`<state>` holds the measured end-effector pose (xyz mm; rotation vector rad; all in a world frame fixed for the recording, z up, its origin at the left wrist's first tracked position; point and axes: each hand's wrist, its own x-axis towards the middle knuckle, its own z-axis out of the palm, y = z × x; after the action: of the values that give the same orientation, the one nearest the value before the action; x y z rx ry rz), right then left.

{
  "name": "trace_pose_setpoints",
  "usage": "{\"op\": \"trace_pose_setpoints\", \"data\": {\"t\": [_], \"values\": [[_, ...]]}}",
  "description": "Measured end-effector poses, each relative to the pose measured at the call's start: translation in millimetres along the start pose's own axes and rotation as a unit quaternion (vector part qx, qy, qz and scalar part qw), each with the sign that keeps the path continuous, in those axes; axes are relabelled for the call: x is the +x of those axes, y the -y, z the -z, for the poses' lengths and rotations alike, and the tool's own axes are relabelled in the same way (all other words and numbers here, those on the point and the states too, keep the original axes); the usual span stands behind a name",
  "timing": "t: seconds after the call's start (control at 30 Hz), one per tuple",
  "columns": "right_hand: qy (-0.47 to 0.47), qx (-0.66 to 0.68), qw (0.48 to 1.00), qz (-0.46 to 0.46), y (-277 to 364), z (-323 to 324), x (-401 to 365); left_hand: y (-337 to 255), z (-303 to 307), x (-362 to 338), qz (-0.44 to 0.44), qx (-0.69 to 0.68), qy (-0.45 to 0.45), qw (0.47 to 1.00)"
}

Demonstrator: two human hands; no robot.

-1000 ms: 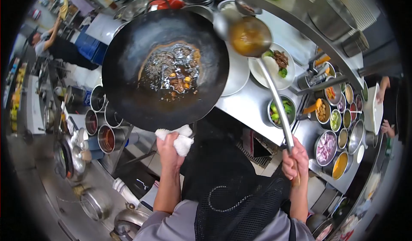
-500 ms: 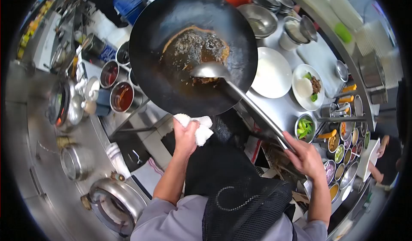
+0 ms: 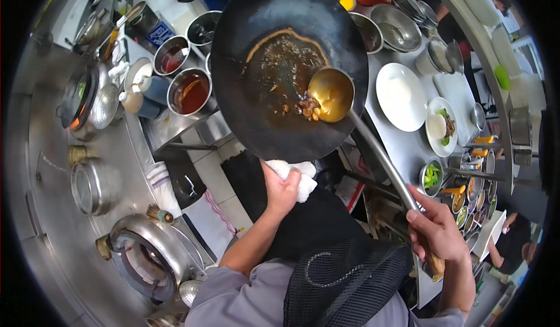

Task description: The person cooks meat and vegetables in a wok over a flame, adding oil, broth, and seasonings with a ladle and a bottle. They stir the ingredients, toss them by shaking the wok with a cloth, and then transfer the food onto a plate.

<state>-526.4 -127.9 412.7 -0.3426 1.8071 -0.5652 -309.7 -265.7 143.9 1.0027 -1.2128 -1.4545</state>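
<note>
A large dark wok (image 3: 245, 105) is held up in front of me, with brown oily liquid and a small clump of browned bits (image 3: 308, 106) in its bottom. My left hand (image 3: 280, 188) is closed on a folded white cloth (image 3: 304, 182) against the wok's near edge; any handle there is hidden. In my right hand (image 3: 437, 228) is the long handle of a metal ladle (image 3: 385, 155), which ends in wood. The ladle's bowl lies inside the wok beside the browned bits, hollow side up, with golden-brown liquid in it.
Pots of red sauce (image 3: 192, 94) stand left of the wok. On the right counter are a white plate (image 3: 401, 97), a plate of food (image 3: 441, 126), a bowl of green pieces (image 3: 430, 177) and several ingredient tubs. A round burner (image 3: 140, 257) is at lower left. Another person (image 3: 513, 242) stands far right.
The ladle's bowl has turned from back side up to hollow side up, and liquid shows in it. My right hand has rotated on the handle. The wok appears further right in view.
</note>
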Motion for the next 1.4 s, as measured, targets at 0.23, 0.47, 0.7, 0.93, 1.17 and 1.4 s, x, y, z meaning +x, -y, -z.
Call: {"op": "trace_pose_setpoints", "data": {"t": [0.23, 0.47, 0.7, 0.93, 1.17, 1.4], "values": [[0.13, 0.265, 0.954, -0.059, 3.9, -16.7, 4.3, -12.4, 19.9, -7.4, 0.001, 0.089, -0.013, 0.996], [0.24, 0.388, 0.89, -0.011, -24.5, -11.6, 37.1, -43.3, 35.8, 11.8, 0.104, 0.094, -0.031, 0.99], [0.113, 0.266, 0.952, 0.102, -39.1, -6.1, 34.0, -17.9, 60.4, 12.5, 0.083, -0.083, -0.062, 0.991], [0.058, -0.011, 0.995, 0.085, 7.9, -4.2, 33.3, -35.7, 64.2, 12.7, 0.071, -0.037, -0.057, 0.995], [0.191, 0.184, 0.964, -0.028, 11.5, -12.1, 30.1, -41.9, 56.5, 7.3, 0.057, 0.168, -0.086, 0.98], [0.314, 0.387, 0.867, 0.02, -38.4, -23.3, 60.6, -17.3, 76.8, 0.1, 0.163, -0.072, -0.131, 0.975]]}}
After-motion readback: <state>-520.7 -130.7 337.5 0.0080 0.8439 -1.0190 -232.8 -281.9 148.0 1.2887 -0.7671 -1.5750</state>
